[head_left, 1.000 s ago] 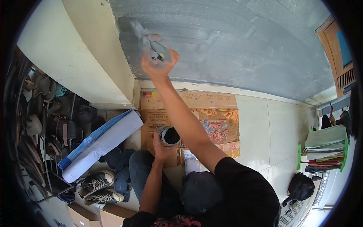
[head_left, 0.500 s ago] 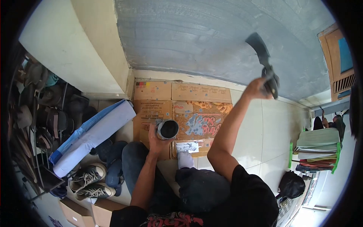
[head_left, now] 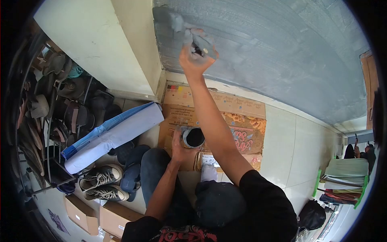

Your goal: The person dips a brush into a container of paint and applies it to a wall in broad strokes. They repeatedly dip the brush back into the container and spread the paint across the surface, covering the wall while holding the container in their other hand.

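My left hand is wrapped round a paint can that stands upright over the cardboard, its open mouth showing dark grey paint. Up against the grey wall, my right hand is closed round the handle of a paintbrush. Motion blurs the brush, and its head is hard to make out near the wall's left edge. The wall surface there is streaked in darker and lighter grey.
Flattened cardboard, spotted with paint, covers the floor along the wall. A cream pillar borders the wall at left. A rolled sheet, sneakers and a shoe rack lie left. A green-sided rack and black bag stand right.
My right hand has swung the paintbrush from the right over to the wall's left side. The view has shifted a little; my left hand still holds the paint can.
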{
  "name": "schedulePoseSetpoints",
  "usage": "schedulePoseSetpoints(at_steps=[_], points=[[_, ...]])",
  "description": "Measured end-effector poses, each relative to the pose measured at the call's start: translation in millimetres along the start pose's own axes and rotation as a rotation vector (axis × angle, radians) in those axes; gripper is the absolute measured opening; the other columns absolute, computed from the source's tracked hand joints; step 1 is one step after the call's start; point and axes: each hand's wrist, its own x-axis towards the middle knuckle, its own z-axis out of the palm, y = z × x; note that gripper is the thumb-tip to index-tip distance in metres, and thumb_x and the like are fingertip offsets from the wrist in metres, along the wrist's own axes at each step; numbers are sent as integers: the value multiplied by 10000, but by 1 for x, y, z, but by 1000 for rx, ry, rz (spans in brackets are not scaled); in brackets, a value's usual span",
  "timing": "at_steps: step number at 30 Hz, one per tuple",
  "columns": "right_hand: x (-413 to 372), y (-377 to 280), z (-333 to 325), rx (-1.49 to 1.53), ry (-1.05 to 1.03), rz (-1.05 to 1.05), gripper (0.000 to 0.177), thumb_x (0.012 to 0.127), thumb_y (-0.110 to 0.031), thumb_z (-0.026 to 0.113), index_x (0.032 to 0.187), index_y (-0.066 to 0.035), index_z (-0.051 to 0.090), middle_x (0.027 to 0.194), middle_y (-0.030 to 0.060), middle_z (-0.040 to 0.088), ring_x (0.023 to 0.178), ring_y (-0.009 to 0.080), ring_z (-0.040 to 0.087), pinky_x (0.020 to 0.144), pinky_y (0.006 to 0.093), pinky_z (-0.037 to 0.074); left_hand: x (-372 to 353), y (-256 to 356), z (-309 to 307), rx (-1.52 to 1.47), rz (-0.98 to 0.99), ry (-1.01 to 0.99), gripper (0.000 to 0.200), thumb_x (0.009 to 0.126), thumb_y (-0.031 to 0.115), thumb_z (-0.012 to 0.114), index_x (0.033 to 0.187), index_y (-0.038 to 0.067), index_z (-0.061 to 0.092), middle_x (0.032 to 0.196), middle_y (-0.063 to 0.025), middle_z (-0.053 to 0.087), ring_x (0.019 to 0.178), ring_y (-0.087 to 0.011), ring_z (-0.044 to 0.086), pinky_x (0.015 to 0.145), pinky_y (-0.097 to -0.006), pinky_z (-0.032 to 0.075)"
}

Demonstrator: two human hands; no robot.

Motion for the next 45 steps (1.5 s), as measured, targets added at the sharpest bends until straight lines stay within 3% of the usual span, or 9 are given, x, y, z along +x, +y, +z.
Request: schedulePoseSetpoints(at_steps=[8,10,13,18,21,25,31,38,45], points=[[39,20,-136,-411,-48,-117,176,857,-98,738,958,34,679,898,91,697,762,139,673,667,227,530,-4,-7,5,-9,2,12,895,458,101,972,1228,42,521,1142,-177,572,1052,-386,595,887,-446,514],[47,41,-207,-659,37,-122,381,852,-154,785,1118,61,618,1030,100,693,933,153,664,804,259,534,-4,-8,8,-121,-4,-12,888,464,94,973,1225,37,520,1143,-177,571,1056,-383,594,897,-443,513],[93,11,-245,-723,187,-186,235,905,-78,728,1008,103,619,953,159,697,831,229,703,740,340,590,-4,-5,5,-56,55,-36,821,547,123,976,1223,32,520,1161,-163,617,1052,-299,652,883,-395,539],[95,-25,-212,-372,268,-163,206,906,-45,707,935,96,558,924,227,674,876,299,705,686,404,656,-3,-2,6,-45,65,-14,823,547,126,975,1221,31,513,1153,-154,608,1052,-301,648,884,-404,538],[54,-32,-151,-462,232,229,208,895,-84,734,995,45,605,979,147,677,889,205,672,780,359,608,-7,-10,5,-1,90,0,837,552,136,973,1237,30,503,1149,-156,608,1050,-316,647,888,-413,535],[5,-26,-57,151,-37,352,166,885,-51,715,994,66,667,935,113,700,690,143,650,589,275,554,-3,-10,2,-49,12,-1,890,489,146,980,1231,10,509,1163,-181,575,1069,-385,594,923,-471,499],[2,4,-16,-59,-92,50,174,827,-43,759,939,70,686,816,110,717,669,105,645,539,235,483,2,3,-6,-9,-34,-4,851,562,103,951,1273,23,490,1169,-175,626,1062,-332,650,908,-416,529],[43,32,-199,-746,-41,-194,383,784,-119,784,1106,16,624,952,86,722,723,144,682,681,236,544,-2,6,-6,14,-22,-38,847,556,72,950,1264,10,490,1166,-168,627,1073,-302,646,923,-405,531],[106,-9,-288,-624,265,-168,174,915,-46,708,900,76,584,882,143,674,739,206,665,641,309,573,-3,-2,4,-43,20,-31,861,506,99,969,1228,31,506,1139,-161,593,1057,-346,622,892,-428,524]])
